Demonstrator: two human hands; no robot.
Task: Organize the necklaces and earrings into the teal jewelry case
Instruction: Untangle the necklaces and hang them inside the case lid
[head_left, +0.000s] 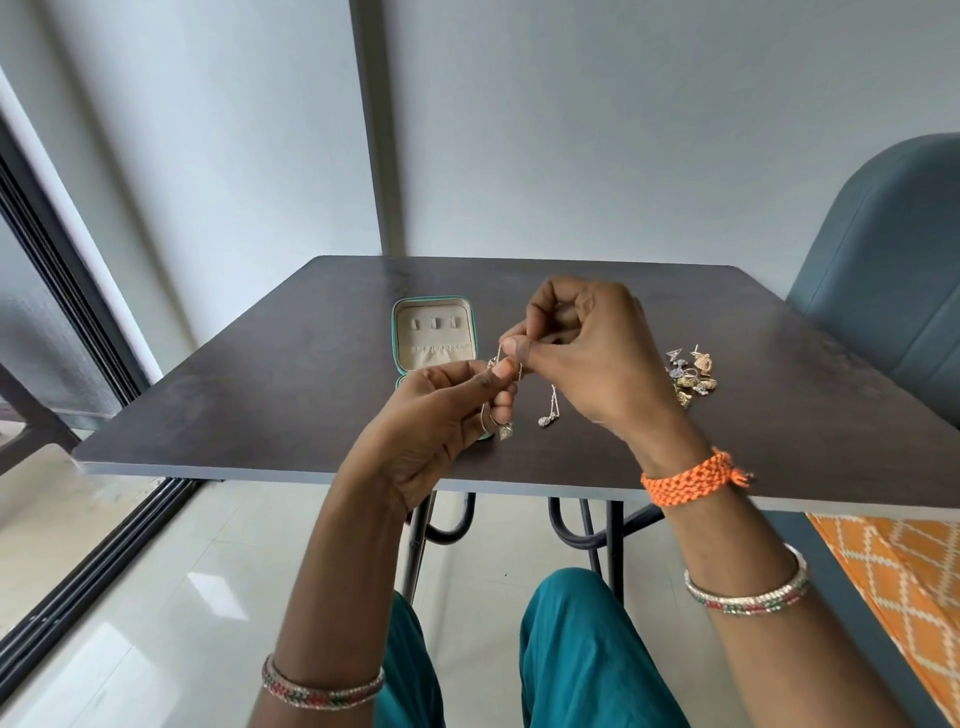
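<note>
- The teal jewelry case (434, 332) lay open on the dark table (260, 395), its cream lid lining facing me with three small tabs and a gathered pocket; whatever sat in its lower half was hidden behind my left hand (441, 415).
- My left hand was curled, thumb and forefinger pinching a thin silver necklace (503, 395), whose chain looped down past my fingers to a small pendant near the case's front corner.
- My right hand (582, 353) was curled too, thumb and fingertips pinching the same chain at its top, just beside my left thumb.
- A second necklace (549, 410) lay on the table below my right hand, its pendant toward me.
- A pile of earrings (693, 376), gold and silver, sat to the right, well apart from the case.
- An orange braided band (691, 475) circled my right wrist; bangles on both forearms.
- Beyond the table stood a pale wall; a blue-grey chair (893, 270) at right, glossy floor tiles below.
</note>
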